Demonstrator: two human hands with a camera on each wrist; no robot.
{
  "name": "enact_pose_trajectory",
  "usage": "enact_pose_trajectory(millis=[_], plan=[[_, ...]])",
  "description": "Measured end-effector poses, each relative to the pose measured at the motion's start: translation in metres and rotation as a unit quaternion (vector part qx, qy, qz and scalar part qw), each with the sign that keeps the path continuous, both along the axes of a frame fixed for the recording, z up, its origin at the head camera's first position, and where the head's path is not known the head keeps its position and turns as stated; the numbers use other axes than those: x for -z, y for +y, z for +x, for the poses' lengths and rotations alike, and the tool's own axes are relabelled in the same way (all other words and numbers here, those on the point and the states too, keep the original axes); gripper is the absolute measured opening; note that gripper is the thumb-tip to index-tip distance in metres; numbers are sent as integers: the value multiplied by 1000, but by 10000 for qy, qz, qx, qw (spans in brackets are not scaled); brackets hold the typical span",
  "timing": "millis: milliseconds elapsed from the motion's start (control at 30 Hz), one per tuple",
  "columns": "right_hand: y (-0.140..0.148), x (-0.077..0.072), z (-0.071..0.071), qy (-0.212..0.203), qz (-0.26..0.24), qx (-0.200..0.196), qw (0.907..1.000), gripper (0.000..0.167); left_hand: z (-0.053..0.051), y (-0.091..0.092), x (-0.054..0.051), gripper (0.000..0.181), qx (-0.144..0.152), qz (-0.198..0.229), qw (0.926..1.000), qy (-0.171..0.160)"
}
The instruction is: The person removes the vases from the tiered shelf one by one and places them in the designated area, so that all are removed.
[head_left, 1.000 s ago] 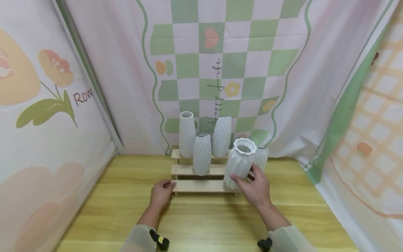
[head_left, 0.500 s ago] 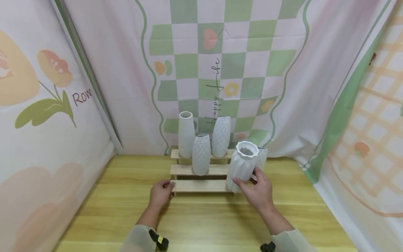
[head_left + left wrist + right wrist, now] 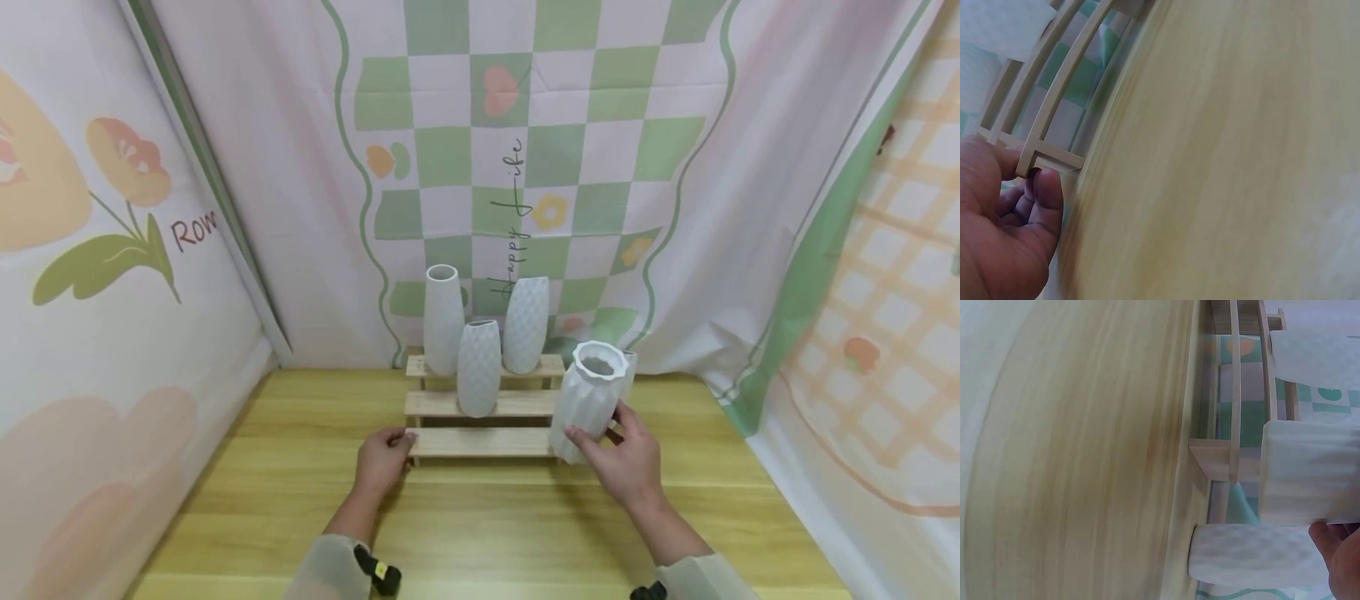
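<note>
A three-tier wooden stand [image 3: 480, 442] holds a tall smooth white vase [image 3: 444, 325] and a twisted textured vase [image 3: 527, 325] on its top tier, with a shorter textured vase [image 3: 479, 371] on the middle one. My left hand [image 3: 384, 461] pinches the left end of the lowest tier; the left wrist view shows thumb and fingers [image 3: 1047, 194] at that corner. My right hand [image 3: 622, 458] grips a fluted white vase [image 3: 588, 408], tilted slightly, at the stand's right end. In the right wrist view its base [image 3: 1310, 475] is off the tier.
Another textured white vase [image 3: 1254, 556] stands on the wooden table [image 3: 465, 533] to the right of the stand, mostly hidden behind the fluted vase in the head view. A checkered cloth [image 3: 502, 175] hangs behind, and printed cloths flank both sides.
My right hand has moved the fluted vase right and slightly toward me, past the end of the lowest tier. My left hand has stayed at the stand's corner.
</note>
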State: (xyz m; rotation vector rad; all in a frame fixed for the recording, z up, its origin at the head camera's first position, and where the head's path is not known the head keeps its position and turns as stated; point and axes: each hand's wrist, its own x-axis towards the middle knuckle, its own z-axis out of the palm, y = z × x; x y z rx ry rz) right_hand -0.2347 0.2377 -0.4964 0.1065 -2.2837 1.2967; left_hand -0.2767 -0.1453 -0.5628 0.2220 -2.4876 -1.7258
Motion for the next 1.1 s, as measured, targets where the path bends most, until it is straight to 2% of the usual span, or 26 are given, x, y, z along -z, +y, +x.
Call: enact_pose_trajectory(millis=[267,633,1100], plan=[[7,3,0,-10,21,203,9998,82,0,-1,1,41,-13,24,10000,21],[18,6,4,-303,8,374,9988,85,0,-1,2,42,19,80,10000,36],[34,13,9,-288,127,648,9974,80,-1,0,2,42,34,25,9999,93]])
